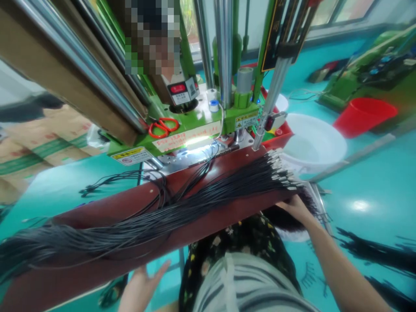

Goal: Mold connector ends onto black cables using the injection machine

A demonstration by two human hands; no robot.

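A long bundle of black cables (195, 199) lies along the dark red board (227, 216), its pale connector ends fanned out at the right. My right hand (297, 208) is at the board's right front edge, just below those ends; its fingers are partly hidden, and I cannot make out whether they hold anything. Below the board's front edge, my left hand (143, 281) has its thumb and fingers apart, with nothing in it. A few looser cables (162, 186) run from the bundle towards the lit plate of the green machine (201, 123).
Red-handled scissors (163, 127) rest on the machine. At the right are a white tub (315, 141), a red bucket (364, 117) and another green machine (367, 73). Black cable bundles (377, 251) lie on the floor at the lower right. Brown sacks (42, 143) stand at the left.
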